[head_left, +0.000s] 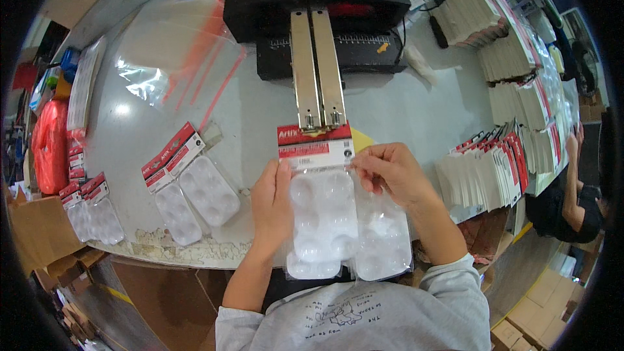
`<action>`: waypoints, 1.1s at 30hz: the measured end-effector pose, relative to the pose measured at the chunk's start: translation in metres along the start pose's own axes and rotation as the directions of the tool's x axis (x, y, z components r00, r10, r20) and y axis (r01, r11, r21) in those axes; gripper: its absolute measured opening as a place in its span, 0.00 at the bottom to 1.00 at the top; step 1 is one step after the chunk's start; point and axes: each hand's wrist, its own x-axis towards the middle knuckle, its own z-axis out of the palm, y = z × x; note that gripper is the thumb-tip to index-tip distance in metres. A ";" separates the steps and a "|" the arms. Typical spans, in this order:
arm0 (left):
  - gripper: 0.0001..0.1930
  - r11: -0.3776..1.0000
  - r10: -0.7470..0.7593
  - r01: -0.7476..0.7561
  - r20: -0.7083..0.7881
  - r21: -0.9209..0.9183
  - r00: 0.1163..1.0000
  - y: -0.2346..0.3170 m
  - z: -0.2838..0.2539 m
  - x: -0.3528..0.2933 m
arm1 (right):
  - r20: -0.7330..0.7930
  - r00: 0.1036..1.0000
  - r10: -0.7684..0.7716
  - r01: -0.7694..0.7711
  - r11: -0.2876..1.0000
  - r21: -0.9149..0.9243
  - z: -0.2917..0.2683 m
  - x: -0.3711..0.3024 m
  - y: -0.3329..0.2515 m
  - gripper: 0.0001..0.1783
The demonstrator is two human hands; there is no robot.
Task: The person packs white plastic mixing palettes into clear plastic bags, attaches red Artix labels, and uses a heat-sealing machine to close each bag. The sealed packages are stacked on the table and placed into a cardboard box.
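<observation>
In front of me hangs a clear-bagged white plastic paint palette (323, 211) with a red-and-white header card (314, 151) across its top. The card's upper edge lies under the tips of two metal arms (317, 68) of a black stapling machine (318, 0). My left hand (270, 203) is closed on the card and bag at their left edge, thumb on top. At the card's right edge my right hand (395, 170) pinches with thumb and forefinger. Another bagged palette (382, 240) lies underneath to the right, its top hidden by my right hand.
Finished-looking palette packs (208, 188) lie left on the table. Clear bags with red strips (175, 58) are behind them. Folded header cards (484, 169) and stacks of white cards (465, 16) line the right side. Another person's arm (572, 182) shows at the far right.
</observation>
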 end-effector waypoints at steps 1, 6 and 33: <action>0.16 0.999 0.007 -0.007 -0.019 -0.037 1.000 -0.005 0.006 0.012 | -0.037 0.998 -0.041 0.043 0.998 0.048 0.000 0.011 0.001 0.11; 0.16 0.991 0.019 -0.028 -0.067 -0.133 0.998 -0.018 0.021 0.041 | -0.110 0.982 -0.153 0.161 0.984 0.069 0.002 0.035 0.002 0.10; 0.07 0.905 0.280 -0.271 0.018 0.329 0.960 -0.034 -0.020 -0.041 | -0.389 0.234 -0.891 -0.334 0.302 -0.893 -0.119 -0.133 -0.027 0.20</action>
